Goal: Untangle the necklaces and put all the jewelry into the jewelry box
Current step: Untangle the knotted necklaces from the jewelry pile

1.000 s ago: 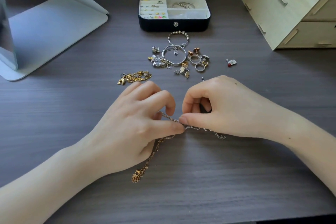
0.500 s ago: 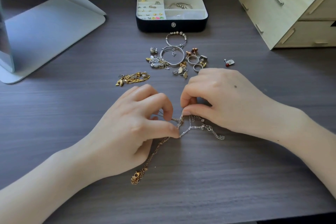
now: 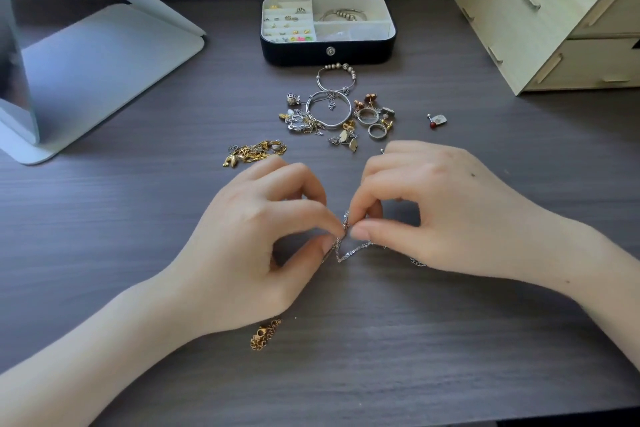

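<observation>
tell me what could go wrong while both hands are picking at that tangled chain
1. The left hand and the right hand both pinch the thin silver chain where it bunches; pulling apart might tighten the tangle or snap a link.
2. The gold chain disappears under the left hand, so a shift of that hand could drag it into the silver one.

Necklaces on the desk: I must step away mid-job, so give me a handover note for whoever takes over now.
Left hand and right hand both pinch the tangled silver chain at the tangle.
A gold chain end lies by the left wrist.
Jewelry box stands open at the back, with some pieces inside.
Done: chains not yet untangled.
Left: free the chains; box them, the gold pile, the bangle-and-ring heap and the red stud.
</observation>
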The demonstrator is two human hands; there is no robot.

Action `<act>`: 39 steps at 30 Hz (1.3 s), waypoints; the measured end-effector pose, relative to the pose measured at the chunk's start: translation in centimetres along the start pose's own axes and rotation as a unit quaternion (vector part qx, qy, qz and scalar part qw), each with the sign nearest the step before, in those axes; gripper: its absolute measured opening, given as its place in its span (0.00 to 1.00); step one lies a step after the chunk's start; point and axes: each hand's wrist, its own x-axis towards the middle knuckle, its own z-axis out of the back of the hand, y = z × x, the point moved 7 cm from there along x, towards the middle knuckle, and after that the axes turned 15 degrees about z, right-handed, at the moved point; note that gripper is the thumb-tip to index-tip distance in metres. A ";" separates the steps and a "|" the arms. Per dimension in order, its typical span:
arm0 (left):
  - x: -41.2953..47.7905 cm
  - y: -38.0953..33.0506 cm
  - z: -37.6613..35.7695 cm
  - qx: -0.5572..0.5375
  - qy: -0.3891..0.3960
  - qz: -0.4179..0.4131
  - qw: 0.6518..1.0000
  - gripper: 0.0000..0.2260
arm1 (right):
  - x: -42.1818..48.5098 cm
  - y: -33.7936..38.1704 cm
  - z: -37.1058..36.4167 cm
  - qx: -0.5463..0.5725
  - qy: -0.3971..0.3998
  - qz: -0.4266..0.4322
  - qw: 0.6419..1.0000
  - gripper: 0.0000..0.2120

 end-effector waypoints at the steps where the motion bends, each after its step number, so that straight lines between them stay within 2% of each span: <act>1: 0.2 0.2 0.0 -0.005 -0.005 0.020 1.000 0.08 | -0.1 0.2 -0.2 0.006 0.014 0.005 1.000 0.10; 5: 0.9 1.6 -0.4 0.000 0.010 0.062 0.998 0.09 | -0.3 0.8 -0.9 -0.032 0.055 0.029 0.998 0.10; 9: 1.3 2.3 -0.9 -0.002 0.042 0.070 0.997 0.08 | -0.3 1.5 -1.3 -0.073 0.042 0.056 0.995 0.12; 13: 1.4 2.1 -1.0 -0.001 0.042 0.063 0.997 0.07 | -0.1 1.9 -1.5 -0.078 0.033 0.055 0.995 0.12; 18: 1.3 2.0 -1.0 0.018 0.030 0.054 0.998 0.08 | -0.3 1.8 -1.4 0.045 0.012 0.023 0.999 0.08; 23: 1.1 2.4 -0.6 0.014 0.021 0.061 0.998 0.09 | -0.8 1.2 -2.0 0.206 0.031 -0.046 0.977 0.03; 30: 0.3 1.2 0.3 0.017 -0.035 0.025 0.999 0.06 | -0.8 0.8 -1.4 0.288 -0.008 -0.092 0.953 0.02; 35: -0.1 -0.1 -0.6 0.017 0.001 -0.002 1.000 0.09 | -0.7 0.6 -1.1 0.313 -0.026 -0.101 0.944 0.05; 39: 0.1 -0.3 -0.9 0.001 -0.007 -0.001 1.000 0.06 | -0.7 0.5 -0.6 0.318 -0.041 -0.106 0.941 0.06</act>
